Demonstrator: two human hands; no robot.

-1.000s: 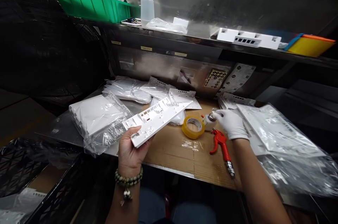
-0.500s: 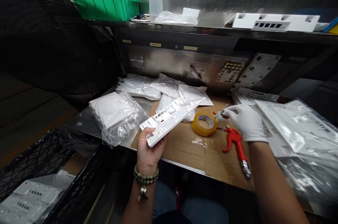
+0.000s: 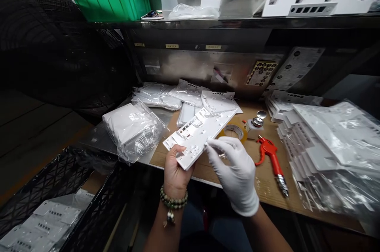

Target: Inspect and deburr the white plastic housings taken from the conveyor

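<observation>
Head view | left hand (image 3: 175, 167) gripped panel (image 3: 202, 131) near end, long axis up-right | gloved right hand (image 3: 236, 171) pinched its right edge, fingers closed

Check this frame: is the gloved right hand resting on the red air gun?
No, the right hand touches the white plastic panel held by the left hand, while the red air gun lies apart on the cardboard.

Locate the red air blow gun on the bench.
In the head view, the red air blow gun lies on the cardboard mat, right of the gloved right hand, beside the bagged white panels.
</observation>
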